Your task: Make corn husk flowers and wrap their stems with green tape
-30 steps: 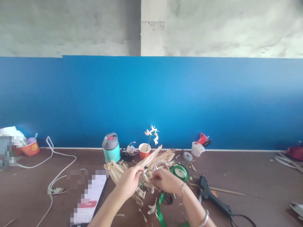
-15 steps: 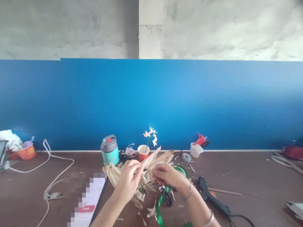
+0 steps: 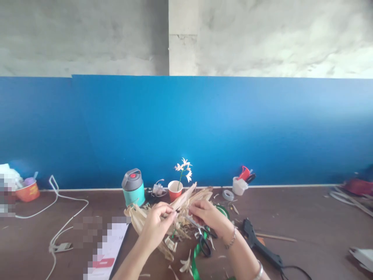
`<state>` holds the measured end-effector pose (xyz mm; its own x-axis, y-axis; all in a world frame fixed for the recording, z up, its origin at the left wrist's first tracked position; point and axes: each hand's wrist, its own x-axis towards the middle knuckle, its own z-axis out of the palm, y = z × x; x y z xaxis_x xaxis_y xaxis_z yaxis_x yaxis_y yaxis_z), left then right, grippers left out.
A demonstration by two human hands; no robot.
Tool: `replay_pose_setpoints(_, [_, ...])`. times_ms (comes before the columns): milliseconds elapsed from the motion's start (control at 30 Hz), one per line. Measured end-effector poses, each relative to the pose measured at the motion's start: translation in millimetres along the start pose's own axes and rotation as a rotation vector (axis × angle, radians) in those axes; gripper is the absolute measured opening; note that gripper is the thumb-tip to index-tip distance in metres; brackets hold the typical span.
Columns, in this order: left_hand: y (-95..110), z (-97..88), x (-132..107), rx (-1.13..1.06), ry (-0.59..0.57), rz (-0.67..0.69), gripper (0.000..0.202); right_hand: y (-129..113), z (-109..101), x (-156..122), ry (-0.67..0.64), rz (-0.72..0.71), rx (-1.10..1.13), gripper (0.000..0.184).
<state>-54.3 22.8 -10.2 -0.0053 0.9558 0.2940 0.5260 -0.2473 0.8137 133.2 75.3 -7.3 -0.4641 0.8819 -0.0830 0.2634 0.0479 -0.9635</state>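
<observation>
My left hand (image 3: 155,225) is raised over a pile of dry corn husks (image 3: 175,212) on the brown table and pinches a thin husk piece between thumb and fingers. My right hand (image 3: 208,216) is just to its right, fingers closed on the same small piece. Black-handled scissors (image 3: 204,239) lie under my right hand, on a green ribbon (image 3: 196,256) that trails toward me. A green ribbon roll (image 3: 223,211) peeks out behind my right hand.
A black glue gun (image 3: 259,244) with its cord lies right of my hands. Along the blue wall stand a teal jug (image 3: 133,187), a red cup with a husk flower (image 3: 175,188), a tape roll (image 3: 227,194) and a white pen cup (image 3: 239,185). A white cable (image 3: 62,210) lies left.
Both hands have lifted from the husk pile and drawn a small piece up between them; the camera has tilted slightly upward.
</observation>
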Motion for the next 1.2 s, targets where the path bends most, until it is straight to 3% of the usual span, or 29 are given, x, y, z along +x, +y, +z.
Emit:
replay_pose_setpoints(100, [4,-5.4,-1,0.062,-0.11,-0.017,0.036,0,-2,-1,0.008,-0.001,0.035,0.028])
replay_pose_setpoints(200, [3,-6.4,-3,0.112,-0.174,-0.043,0.017,-2,-3,-3,0.001,0.0,0.047,0.029])
replay_pose_setpoints(233, [1,-6.0,-4,0.117,-0.149,-0.031,0.007,-2,-3,-4,0.001,0.001,0.044,0.029])
replay_pose_setpoints(400, [-4,-4.4,-2,0.164,0.003,0.188,0.025,-3,-5,-4,0.001,0.007,-0.008,0.028])
replay_pose_setpoints(533, [0,0.1,-4,0.232,0.102,0.27,0.019,-8,-2,-6,-0.028,-0.002,-0.042,0.028])
replay_pose_setpoints(767, [7,7.2,-10,0.432,0.118,0.364,0.01,-16,6,-11,-0.069,-0.032,-0.074,0.035])
replay_pose_setpoints(867, [6,6.1,-10,0.412,0.197,0.343,0.011,-15,9,-9,0.076,-0.02,0.054,0.04])
replay_pose_setpoints(933, [5,5.7,-9,0.375,0.263,0.313,0.011,-15,13,-9,0.141,0.018,0.177,0.029])
replay_pose_setpoints(967, [5,5.6,-8,0.359,0.29,0.303,0.011,-15,17,-9,0.111,0.033,0.236,0.026])
replay_pose_setpoints(1067, [3,5.5,-8,0.328,0.351,0.287,0.013,-17,28,-10,-0.137,0.008,0.358,0.041])
replay_pose_setpoints(1133, [4,4.4,-7,0.312,0.383,0.275,0.014,-18,33,-11,-0.214,-0.008,0.35,0.031])
replay_pose_setpoints(1200, [6,2.1,-7,0.281,0.414,0.25,0.014,-16,34,-10,-0.201,0.027,0.205,0.016])
